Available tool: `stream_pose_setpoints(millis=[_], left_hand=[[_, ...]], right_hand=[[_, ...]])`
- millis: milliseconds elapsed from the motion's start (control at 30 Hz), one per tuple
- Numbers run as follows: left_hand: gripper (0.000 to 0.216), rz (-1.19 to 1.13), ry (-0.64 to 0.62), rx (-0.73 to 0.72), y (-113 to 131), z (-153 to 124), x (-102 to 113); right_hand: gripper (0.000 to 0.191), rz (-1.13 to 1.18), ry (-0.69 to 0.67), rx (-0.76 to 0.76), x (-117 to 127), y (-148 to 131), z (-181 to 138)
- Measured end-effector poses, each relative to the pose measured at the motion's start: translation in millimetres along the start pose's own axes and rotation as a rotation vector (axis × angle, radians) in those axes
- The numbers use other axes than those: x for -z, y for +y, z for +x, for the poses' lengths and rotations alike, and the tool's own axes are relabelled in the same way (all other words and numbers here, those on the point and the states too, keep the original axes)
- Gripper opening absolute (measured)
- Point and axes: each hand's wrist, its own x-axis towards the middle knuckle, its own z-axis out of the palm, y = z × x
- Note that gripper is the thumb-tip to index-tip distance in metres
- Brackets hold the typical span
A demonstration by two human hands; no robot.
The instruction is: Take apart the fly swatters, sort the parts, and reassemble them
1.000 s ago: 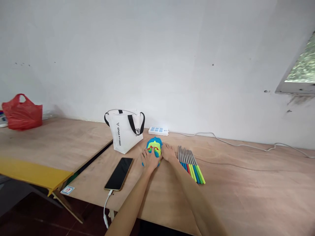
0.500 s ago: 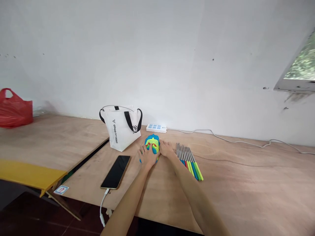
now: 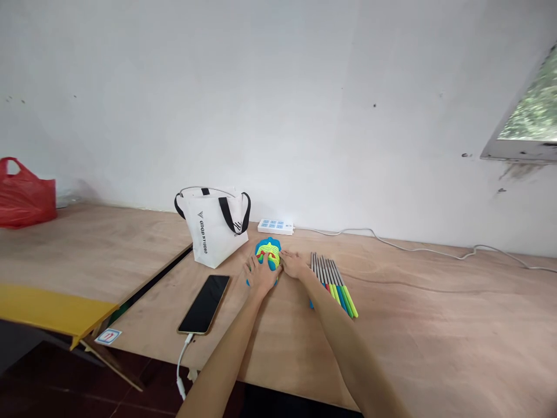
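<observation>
A small pile of blue, yellow-green and red pieces [image 3: 272, 248], some dotted with holes, lies on the wooden table; its exact kind I cannot make out. My left hand [image 3: 261, 275] covers its near part, fingers curved around the left side and thumb toward the right. At its right edge, my right hand [image 3: 293, 265] presses in with fingers bent together. Both hands hide much of the lower part. Just right of my right wrist lies a row of metal chopsticks [image 3: 334, 284] with blue, red, yellow and green handles, partly covered by my forearm.
A black-screened phone [image 3: 204, 304] on a white cable lies left of my left forearm. Behind it stands a white bag [image 3: 217, 232] with black handles. A white power strip [image 3: 275, 227] sits by the wall. A red plastic bag [image 3: 26, 194] is far left, past a table gap.
Both hands stay on the colourful pile with barely any movement. The whole view has shifted very slightly, and a blue chopstick end now shows left of my right forearm.
</observation>
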Motion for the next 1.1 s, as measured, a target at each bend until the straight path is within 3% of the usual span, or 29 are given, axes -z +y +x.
stream_pose_setpoints(millis=[1100], left_hand=[[0.073, -0.01, 0.017, 0.001, -1, 2, 0]], right_hand=[[0.043, -0.039, 0.065, -0.049, -6, -8, -1]])
